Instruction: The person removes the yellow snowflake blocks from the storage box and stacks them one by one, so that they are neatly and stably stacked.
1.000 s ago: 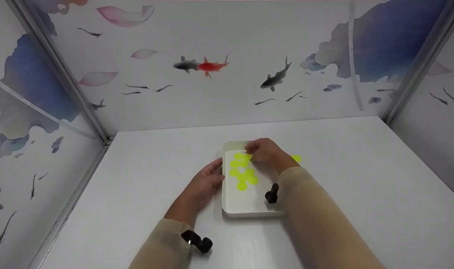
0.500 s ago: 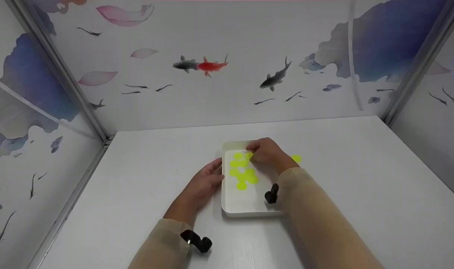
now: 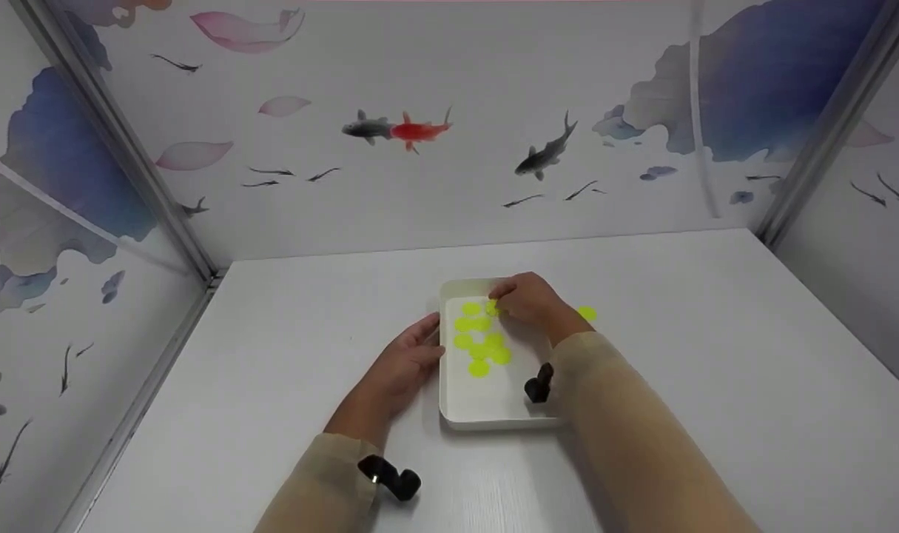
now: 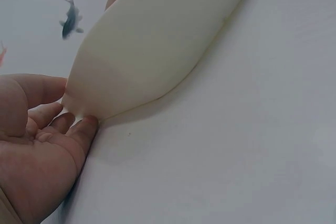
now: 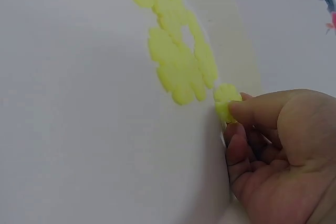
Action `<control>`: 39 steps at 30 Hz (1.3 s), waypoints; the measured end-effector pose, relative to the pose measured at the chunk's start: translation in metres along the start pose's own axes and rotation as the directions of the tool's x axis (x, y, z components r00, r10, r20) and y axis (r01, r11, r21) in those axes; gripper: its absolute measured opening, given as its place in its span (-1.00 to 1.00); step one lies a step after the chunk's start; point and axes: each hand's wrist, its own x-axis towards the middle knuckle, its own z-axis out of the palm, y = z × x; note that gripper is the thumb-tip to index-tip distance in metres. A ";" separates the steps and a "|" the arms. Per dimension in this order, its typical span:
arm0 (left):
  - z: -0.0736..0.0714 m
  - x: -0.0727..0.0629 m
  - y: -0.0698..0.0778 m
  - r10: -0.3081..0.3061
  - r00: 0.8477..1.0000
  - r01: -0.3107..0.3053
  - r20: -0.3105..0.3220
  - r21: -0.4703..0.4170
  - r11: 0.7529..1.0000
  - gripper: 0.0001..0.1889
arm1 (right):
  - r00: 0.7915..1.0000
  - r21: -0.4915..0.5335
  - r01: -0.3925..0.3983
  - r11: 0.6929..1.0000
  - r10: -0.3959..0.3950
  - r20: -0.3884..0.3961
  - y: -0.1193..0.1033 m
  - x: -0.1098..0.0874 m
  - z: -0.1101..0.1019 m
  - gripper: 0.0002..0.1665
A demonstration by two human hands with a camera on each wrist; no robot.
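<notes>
A white rectangular tray (image 3: 486,403) stands on the table, with several flat yellow flower-shaped pieces (image 5: 181,72) lying in it, some overlapping. My right hand (image 3: 529,300) reaches over the tray's far end. Between its thumb and fingers it pinches one yellow flower-shaped piece (image 5: 224,94), close to the far wall. Beside the tray's left wall is my left hand (image 3: 405,368). Its relaxed fingers and thumb touch the outside of that wall, as the left wrist view shows. My right forearm hides the tray's right side.
Another yellow piece (image 3: 587,314) shows on the table just right of the tray, partly behind my right wrist. The white table (image 3: 271,385) is bounded by printed panels (image 3: 449,200) at the back and sides. Each wrist carries a small black camera mount (image 3: 390,477).
The yellow piece at my right fingertips was mostly covered a second ago and shows more since. My right fingers have shifted only slightly; my left hand and the tray stay in place.
</notes>
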 end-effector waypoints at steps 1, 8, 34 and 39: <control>0.000 0.000 0.000 -0.001 1.000 0.001 -0.002 0.001 1.000 -0.22 | 1.000 0.005 0.004 1.000 -0.004 0.002 0.000 0.001 0.000 -0.68; -0.001 0.000 0.000 -0.001 1.000 0.001 0.001 -0.004 1.000 -0.21 | 1.000 0.070 0.012 0.997 -0.012 0.000 0.000 0.005 0.001 -0.65; -0.005 0.001 -0.002 -0.004 1.000 0.004 0.008 -0.022 1.000 -0.22 | 0.984 0.486 0.094 0.869 -0.155 0.085 -0.020 -0.044 -0.027 -0.68; -0.005 0.001 -0.003 -0.010 1.000 0.010 0.002 -0.017 1.000 -0.22 | 0.987 0.518 0.094 0.850 -0.147 0.063 -0.011 -0.056 -0.038 -0.67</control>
